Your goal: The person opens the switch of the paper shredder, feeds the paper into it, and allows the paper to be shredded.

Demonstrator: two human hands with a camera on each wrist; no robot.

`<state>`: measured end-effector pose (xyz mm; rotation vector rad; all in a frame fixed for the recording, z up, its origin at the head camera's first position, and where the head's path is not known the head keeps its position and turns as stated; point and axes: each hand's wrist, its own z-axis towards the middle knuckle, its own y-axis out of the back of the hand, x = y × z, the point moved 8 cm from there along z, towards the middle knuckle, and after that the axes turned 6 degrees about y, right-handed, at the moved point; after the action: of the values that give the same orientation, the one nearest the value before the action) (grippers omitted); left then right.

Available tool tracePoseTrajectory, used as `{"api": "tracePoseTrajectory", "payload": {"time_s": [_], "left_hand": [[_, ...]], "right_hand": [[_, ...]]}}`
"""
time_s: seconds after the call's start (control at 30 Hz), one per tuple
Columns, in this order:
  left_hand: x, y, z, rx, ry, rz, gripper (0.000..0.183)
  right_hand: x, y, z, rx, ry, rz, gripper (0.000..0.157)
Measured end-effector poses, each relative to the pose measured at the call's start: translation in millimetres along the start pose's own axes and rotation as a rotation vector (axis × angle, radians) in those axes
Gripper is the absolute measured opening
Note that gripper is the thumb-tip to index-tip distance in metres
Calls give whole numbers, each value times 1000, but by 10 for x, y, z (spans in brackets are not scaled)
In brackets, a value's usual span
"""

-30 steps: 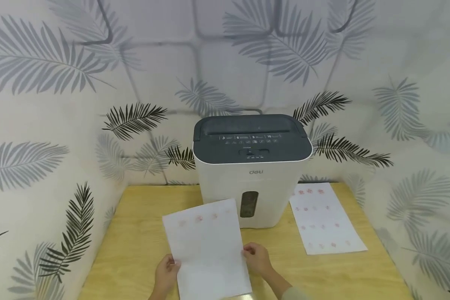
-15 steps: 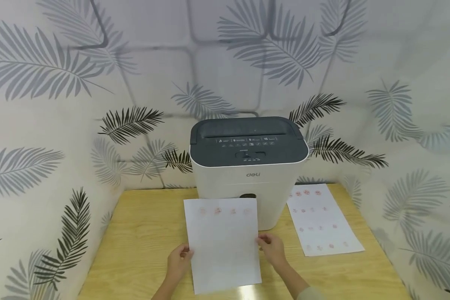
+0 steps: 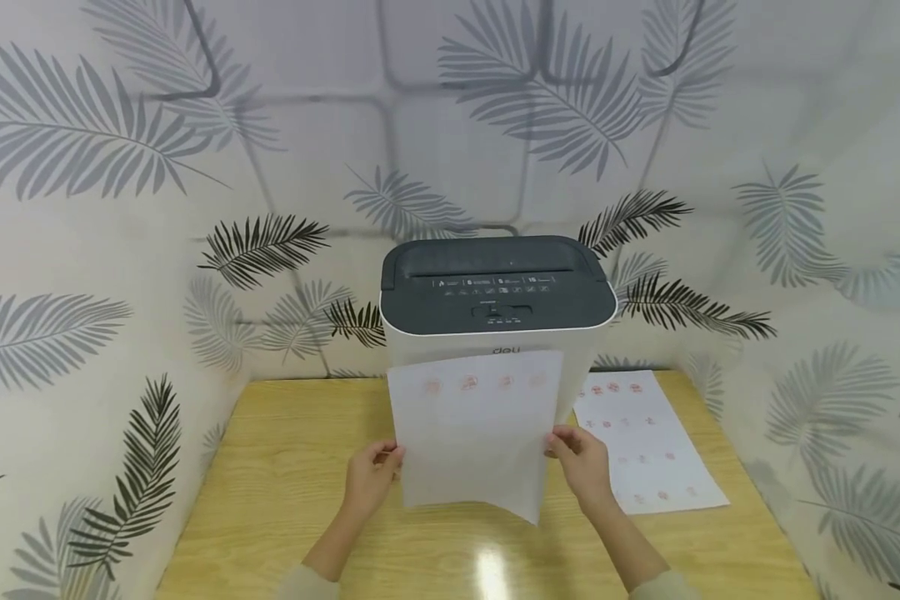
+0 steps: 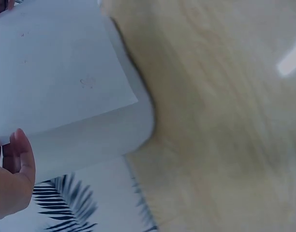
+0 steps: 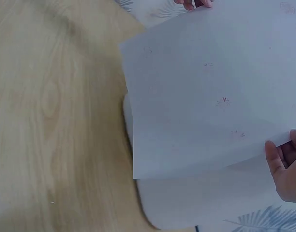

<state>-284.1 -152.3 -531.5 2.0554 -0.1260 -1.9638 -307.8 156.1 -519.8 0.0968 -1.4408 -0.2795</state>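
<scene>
A white sheet of paper (image 3: pixel 472 442) with faint red stamp marks along its top is held up in front of the paper shredder (image 3: pixel 495 312). My left hand (image 3: pixel 372 477) pinches its left edge, and my right hand (image 3: pixel 581 467) pinches the right edge. The sheet bows slightly and covers much of the shredder's white front. In the left wrist view the thumb and fingers (image 4: pixel 24 152) grip the paper's side. The right wrist view shows more red marks on the sheet (image 5: pixel 186 106). The shredder's dark top has a long feed slot (image 3: pixel 491 271).
A second stamped sheet (image 3: pixel 648 450) lies flat on the wooden table (image 3: pixel 292 467), right of the shredder. Behind the table stands a wall (image 3: pixel 307 150) covered with a leaf pattern. Light reflects off the tabletop near its front.
Both hands have raised the paper and carried it to the right and toward the shredder. It was tilted at first, then straightened, and its top now reaches the shredder's logo.
</scene>
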Motion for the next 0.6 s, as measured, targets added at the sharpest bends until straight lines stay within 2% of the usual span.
{"api": "tracePoseTrajectory", "payload": {"time_s": [0.13, 0.4, 0.57, 0.6], "left_hand": [[-308, 6, 46, 1, -24, -31, 18], [-903, 16, 145, -52, -99, -59, 18], [-1278, 35, 199, -54, -158, -55, 17], [-1365, 39, 211, -52, -177, -53, 16]], "right_hand": [[268, 154, 65, -44, 13, 60, 18], [857, 464, 207, -170, 130, 119, 21], [1181, 657, 314, -236, 173, 135, 6], [1251, 693, 334, -243, 186, 149, 8]]}}
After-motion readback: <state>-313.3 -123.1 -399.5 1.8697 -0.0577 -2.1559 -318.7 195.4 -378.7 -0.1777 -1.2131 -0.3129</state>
